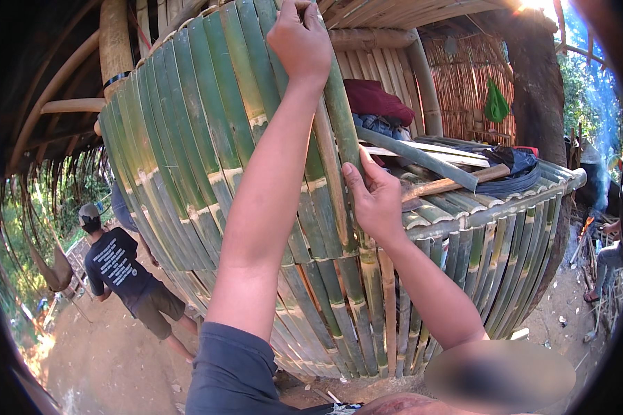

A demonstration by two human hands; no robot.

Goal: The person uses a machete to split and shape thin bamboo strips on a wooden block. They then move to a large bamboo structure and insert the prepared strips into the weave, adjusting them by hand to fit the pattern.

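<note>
A green bamboo slat (338,114) stands upright at the right-hand corner of a wall of split bamboo slats (208,90). My left hand (301,45) is raised to the top of the wall, its fingers closed at the slat's upper end; the fingertips are partly cut off by the picture's edge. Lower down, my right hand (377,200) pinches the edge of the same slat between thumb and fingers. Left of it, a narrow paler strip (331,180) runs down the wall, partly behind my left forearm.
Right of the corner, a bamboo platform (457,204) carries loose bamboo pieces (422,155), a dark red cloth (377,100) and black plastic (516,166). A person (128,270) walks at the left. A small fire (587,226) smokes at the far right, near another person's leg (609,259).
</note>
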